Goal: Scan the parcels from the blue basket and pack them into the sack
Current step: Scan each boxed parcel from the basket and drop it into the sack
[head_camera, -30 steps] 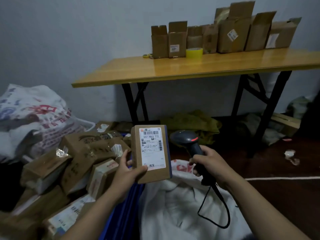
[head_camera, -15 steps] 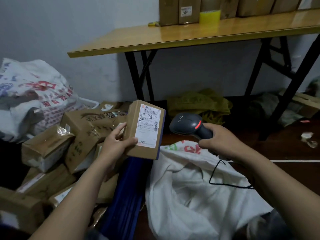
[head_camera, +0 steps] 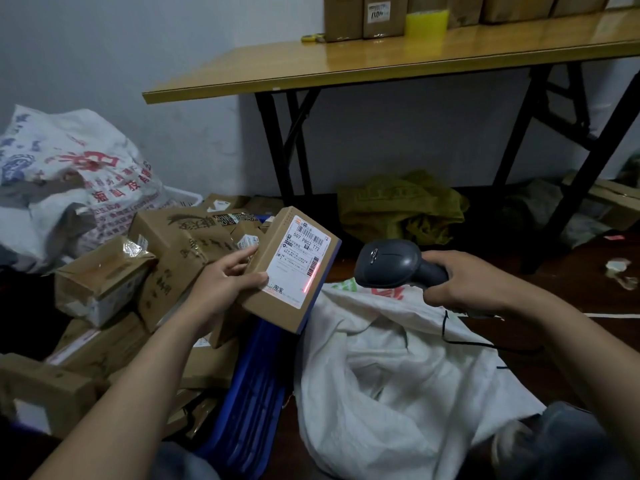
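Observation:
My left hand [head_camera: 221, 285] grips a small brown parcel [head_camera: 273, 303] by its left edge, label face up and tilted toward the right. A red scan line falls across the barcode at the white label's [head_camera: 299, 261] right edge. My right hand [head_camera: 464, 282] grips the handle of a dark grey barcode scanner [head_camera: 388, 263], its head pointing left at the label from a short gap away. The white sack [head_camera: 398, 375] lies open and crumpled below both hands. The blue basket [head_camera: 249, 403] shows its right wall at lower centre, heaped with several brown parcels [head_camera: 166, 265].
A wooden folding table [head_camera: 398, 60] on black legs stands behind, carrying cardboard boxes [head_camera: 363, 15] and a yellow tape roll [head_camera: 426, 19]. A full printed sack [head_camera: 69, 174] leans at the left wall. A yellow-green bag [head_camera: 401, 206] lies under the table. The scanner cable [head_camera: 467, 341] trails over the white sack.
The parcel has tilted further over and the scanner head has turned toward it; a red scan line now lies on the label. The view has dropped lower.

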